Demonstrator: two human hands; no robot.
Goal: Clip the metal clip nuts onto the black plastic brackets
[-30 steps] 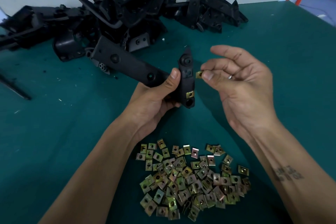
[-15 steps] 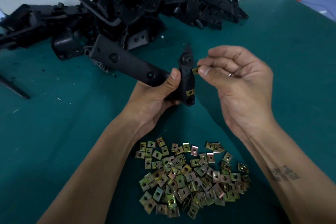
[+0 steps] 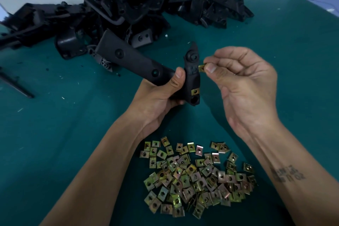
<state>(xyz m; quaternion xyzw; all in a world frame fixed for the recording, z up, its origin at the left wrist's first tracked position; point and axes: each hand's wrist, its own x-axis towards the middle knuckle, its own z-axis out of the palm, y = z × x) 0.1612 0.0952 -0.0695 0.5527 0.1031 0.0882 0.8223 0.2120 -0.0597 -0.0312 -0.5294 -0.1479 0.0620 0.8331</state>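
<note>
Left hand (image 3: 161, 97) grips the black bracket (image 3: 191, 77), which already carries 1 fitted clip (image 3: 195, 91) at its near end. Right hand (image 3: 244, 86) pinches a second clip nut (image 3: 201, 68) against the bracket's right edge, apparently not yet seated. The bracket heap (image 3: 128, 9) far left and loose nuts (image 3: 198, 176) near remain.

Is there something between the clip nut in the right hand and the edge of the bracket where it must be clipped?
Nothing visible. The right hand pinches the clip nut right beside the bracket edge, which the left hand grips lower down.
</note>
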